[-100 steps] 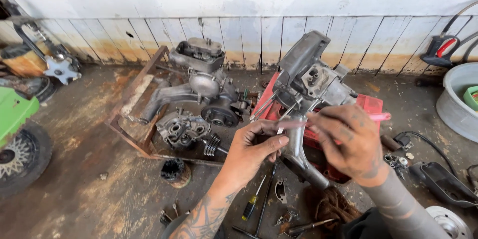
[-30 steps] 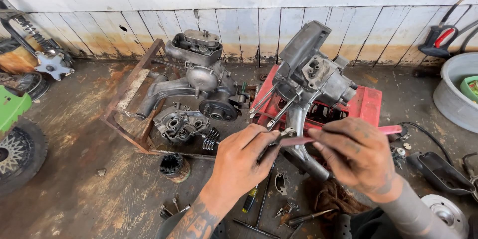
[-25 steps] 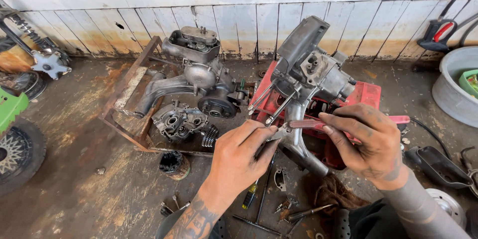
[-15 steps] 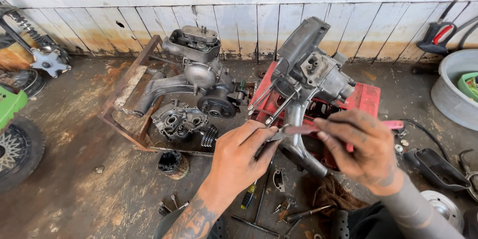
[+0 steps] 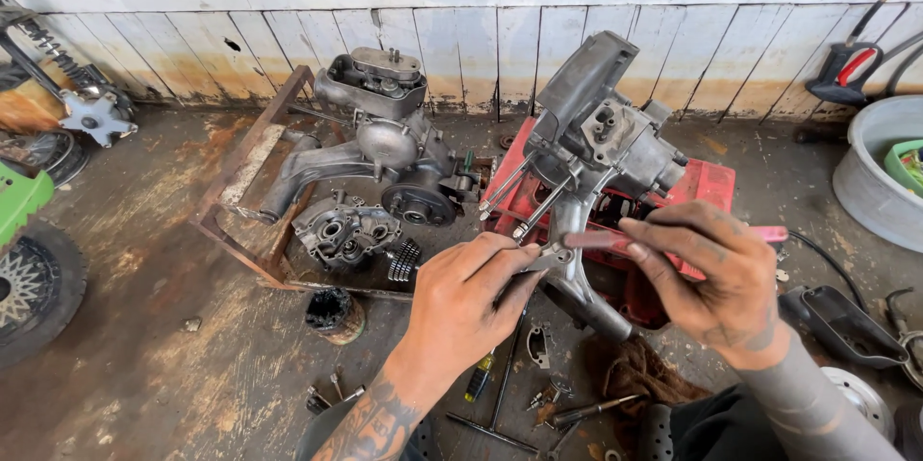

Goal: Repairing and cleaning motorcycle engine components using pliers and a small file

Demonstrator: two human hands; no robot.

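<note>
Below, a grimy concrete floor (image 5: 144,326) meets a stained white plank wall (image 5: 461,38).

Two engine blocks (image 5: 385,149) (image 5: 601,149), two hands (image 5: 466,302) (image 5: 707,278), one red crate (image 5: 707,187).

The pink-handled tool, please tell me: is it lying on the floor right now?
No, the pink-handled tool is held up between the left hand and the right hand, in front of the grey engine.

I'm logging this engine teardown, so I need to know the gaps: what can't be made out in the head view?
- Pliers: handle middle hidden under the right hand.
- Jaw tips and what they grip: covered by the left hand fingers.
- Engine case lower part: behind both hands.
- Grey tub: cut off by the right edge.
- Small parts on the floor: too small to identify.
</note>
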